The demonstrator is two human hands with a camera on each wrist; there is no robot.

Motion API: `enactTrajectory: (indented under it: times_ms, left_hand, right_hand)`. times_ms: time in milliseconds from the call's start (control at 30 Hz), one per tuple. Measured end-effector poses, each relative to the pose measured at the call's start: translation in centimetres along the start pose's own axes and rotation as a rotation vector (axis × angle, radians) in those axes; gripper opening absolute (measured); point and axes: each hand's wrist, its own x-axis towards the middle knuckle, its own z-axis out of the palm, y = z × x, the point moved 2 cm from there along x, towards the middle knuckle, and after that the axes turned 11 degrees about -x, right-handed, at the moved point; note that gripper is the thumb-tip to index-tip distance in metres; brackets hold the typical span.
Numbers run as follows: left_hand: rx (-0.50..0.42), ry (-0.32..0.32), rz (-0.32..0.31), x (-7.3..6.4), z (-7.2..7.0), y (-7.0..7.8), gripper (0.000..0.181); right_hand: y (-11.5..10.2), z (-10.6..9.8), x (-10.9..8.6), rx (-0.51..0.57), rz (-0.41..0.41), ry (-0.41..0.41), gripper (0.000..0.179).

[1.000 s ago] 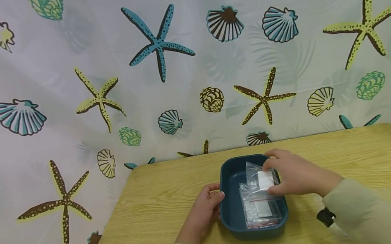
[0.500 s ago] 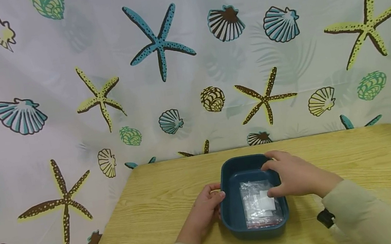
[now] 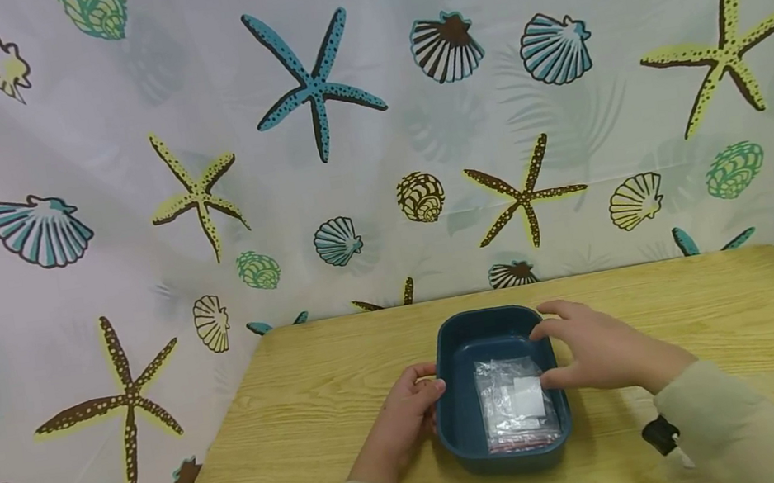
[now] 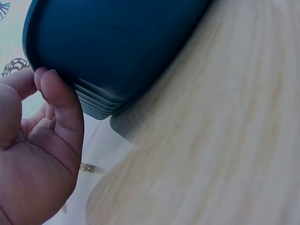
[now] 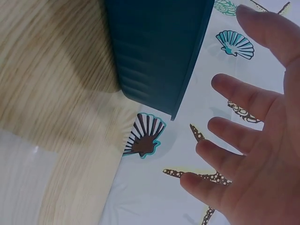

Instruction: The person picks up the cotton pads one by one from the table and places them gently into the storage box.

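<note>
A dark blue rectangular bin [image 3: 518, 462] stands on the table. Clear zip bags [image 3: 494, 396] lie stacked in it, and a white square piece [image 3: 529, 398] shows in the top one. My left hand [image 3: 406, 410] holds the bin's left side, its thumb near the rim; the left wrist view shows thumb and finger at the edge of the bin [image 4: 117, 42]. Over the bin's right rim hovers my right hand [image 3: 601, 347], fingers spread and nothing in them. In the right wrist view, the right hand [image 5: 258, 140] is apart from the bin's wall [image 5: 157, 56].
Another clear plastic bag lies on the table right of the bin, partly under the right forearm; its corner shows as a sheet [image 5: 23, 173] in the right wrist view. A curtain [image 3: 365, 195] with shells and starfish hangs behind the wooden table [image 3: 331, 367].
My right hand has let go of a clear bag with a white piece, which now lies on the stack in the bin. That hand has drawn slightly right. The left hand stays put.
</note>
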Motion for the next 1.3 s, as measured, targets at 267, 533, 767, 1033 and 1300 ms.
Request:
enactTrajectory:
  times_ms: [267, 533, 767, 1033, 1300]
  left_hand:
    - [-0.001, 0.0, 0.0, 0.0, 0.0, -0.1, 0.041]
    - [-0.008, -0.01, 0.001, 0.0, 0.0, 0.0, 0.042]
    - [-0.001, -0.006, 0.001, 0.0, -0.1, -0.1, 0.041]
    - [0.0, -0.004, 0.003, 0.0, -0.2, -0.2, 0.041]
    - [0.014, -0.008, 0.001, 0.1, -0.2, -0.1, 0.044]
  right_hand:
    - [1.5, -0.1, -1.2, 0.017, 0.023, -0.002, 0.057]
    - [3.4, 0.2, -2.8, 0.016, 0.042, -0.011, 0.058]
    - [5.0, 0.2, -4.6, 0.025, 0.035, -0.006, 0.055]
    - [5.7, 0.3, -6.4, 0.026, 0.064, -0.036, 0.057]
    - [7.3, 1.2, -8.9, -0.015, 0.055, -0.068, 0.068]
